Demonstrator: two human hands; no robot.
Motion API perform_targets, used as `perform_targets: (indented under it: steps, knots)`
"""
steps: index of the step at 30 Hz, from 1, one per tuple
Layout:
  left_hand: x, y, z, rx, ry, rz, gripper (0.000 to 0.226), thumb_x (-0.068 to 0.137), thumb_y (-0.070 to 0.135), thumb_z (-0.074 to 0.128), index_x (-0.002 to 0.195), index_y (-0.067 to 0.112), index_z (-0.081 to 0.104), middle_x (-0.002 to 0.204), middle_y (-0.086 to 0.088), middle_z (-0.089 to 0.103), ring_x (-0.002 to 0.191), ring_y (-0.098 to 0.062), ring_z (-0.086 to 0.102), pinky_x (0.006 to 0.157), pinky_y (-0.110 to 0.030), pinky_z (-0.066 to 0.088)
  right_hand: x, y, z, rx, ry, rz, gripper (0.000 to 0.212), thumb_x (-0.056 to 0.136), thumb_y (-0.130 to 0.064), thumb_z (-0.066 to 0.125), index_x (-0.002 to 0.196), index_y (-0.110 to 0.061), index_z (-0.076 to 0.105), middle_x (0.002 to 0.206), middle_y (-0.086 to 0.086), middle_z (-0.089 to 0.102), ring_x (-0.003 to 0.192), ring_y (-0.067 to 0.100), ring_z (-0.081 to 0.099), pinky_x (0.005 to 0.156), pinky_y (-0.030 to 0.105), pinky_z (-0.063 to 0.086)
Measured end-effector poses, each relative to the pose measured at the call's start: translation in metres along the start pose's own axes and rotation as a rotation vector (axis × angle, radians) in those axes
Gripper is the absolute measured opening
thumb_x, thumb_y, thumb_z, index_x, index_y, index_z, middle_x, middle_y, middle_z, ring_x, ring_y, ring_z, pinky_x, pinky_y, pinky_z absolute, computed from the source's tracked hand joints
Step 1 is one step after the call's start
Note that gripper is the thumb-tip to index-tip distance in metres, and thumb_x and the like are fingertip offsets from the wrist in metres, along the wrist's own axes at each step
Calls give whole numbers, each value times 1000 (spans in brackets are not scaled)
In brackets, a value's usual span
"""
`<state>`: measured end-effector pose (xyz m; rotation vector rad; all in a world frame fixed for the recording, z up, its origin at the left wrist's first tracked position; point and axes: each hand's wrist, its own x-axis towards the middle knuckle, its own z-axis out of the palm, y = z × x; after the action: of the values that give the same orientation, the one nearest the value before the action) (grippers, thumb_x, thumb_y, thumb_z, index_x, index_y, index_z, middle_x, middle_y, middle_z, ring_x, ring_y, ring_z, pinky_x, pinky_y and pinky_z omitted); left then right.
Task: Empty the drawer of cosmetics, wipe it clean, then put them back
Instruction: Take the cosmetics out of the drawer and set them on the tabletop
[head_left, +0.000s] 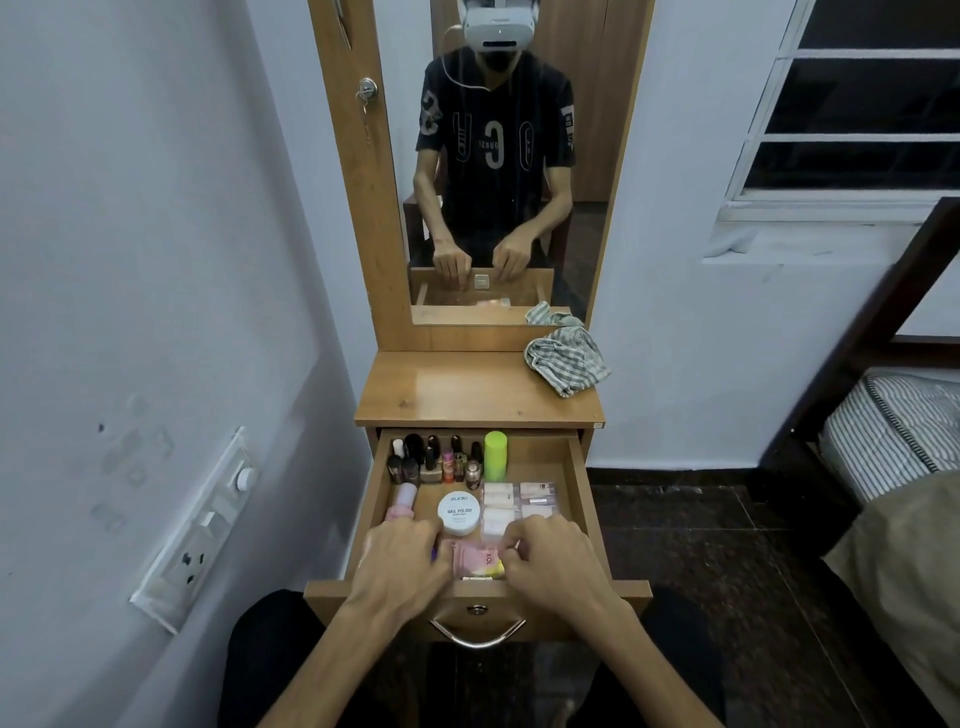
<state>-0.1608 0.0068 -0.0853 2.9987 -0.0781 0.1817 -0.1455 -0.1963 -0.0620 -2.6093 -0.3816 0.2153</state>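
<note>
While the drawer (576, 493) sits pulled all the way out, both hands are down at its front end on a pink packet (474, 562). Left hand (402, 564) has its curled fingers on the packet's left edge, right hand (550, 558) pinches the right edge. Behind it there's a white nail polish remover tub (458, 513), a pink bottle (404, 500), clear sachets (517, 501), and at the back small bottles (434, 460) plus a green tube (495, 455). Checked cloth (567, 359) is crumpled on the dresser top (457, 395), right by the mirror (498, 156).
</note>
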Motion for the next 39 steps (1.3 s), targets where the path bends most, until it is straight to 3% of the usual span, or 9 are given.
perform_targets:
  steps: [5,10,14,17,22,24,26,30,39]
  knots:
    - [10,-2,4,-15,-23,-23,26,85,39,39,65,24,45,95,3,43,57,-13,45,56,-30,36,6,4,-1,35,-24,28,20,92,-25,60,98,-28,79,88,-11,74,77,7,66,62,12,45]
    - [16,-1,11,-15,-53,-50,25,82,39,42,64,23,47,98,-3,55,62,-10,41,60,-28,44,12,12,2,51,-27,66,19,89,-28,62,94,-30,80,86,-12,75,75,6,66,65,17,54]
    - [21,-2,12,-47,-102,-68,25,78,41,41,63,21,48,100,-4,56,83,-18,60,65,-30,49,18,16,3,70,-37,77,19,88,-28,63,92,-30,81,78,-16,72,72,5,67,63,16,57]
    - [25,-3,15,-114,-95,-84,28,79,39,48,58,21,43,102,0,50,75,-19,49,64,-32,50,24,20,2,104,-28,105,13,90,-31,67,96,-30,79,76,-18,69,70,1,67,62,14,56]
    - [39,8,16,-232,-44,-55,21,84,35,60,93,22,74,81,7,66,71,-5,42,65,-19,34,43,33,-1,57,115,261,35,91,-31,70,125,-24,66,106,-6,72,69,0,55,53,10,35]
    - [47,19,14,-307,-82,-54,18,85,34,60,94,25,73,83,7,72,67,-2,48,59,-15,34,52,36,-3,23,98,306,40,91,-29,69,129,-20,61,112,-1,70,76,5,53,56,15,36]
    - [54,31,13,-354,-145,-70,15,84,33,58,89,25,69,84,4,71,74,-9,59,63,-24,45,59,34,-2,-9,50,337,43,91,-28,67,131,-17,54,114,3,67,83,13,52,63,22,42]
    - [64,48,13,-306,-180,-100,19,81,34,55,84,19,67,74,1,63,74,-20,62,64,-33,48,66,33,9,-66,-49,354,58,93,-32,64,142,-13,41,100,-1,56,80,14,50,65,27,40]
    - [64,63,27,-201,-164,-170,35,86,34,57,116,17,67,110,-6,70,104,-23,65,85,-35,53,65,33,17,29,-49,437,70,92,-36,63,150,-13,30,97,-5,55,74,9,51,65,26,39]
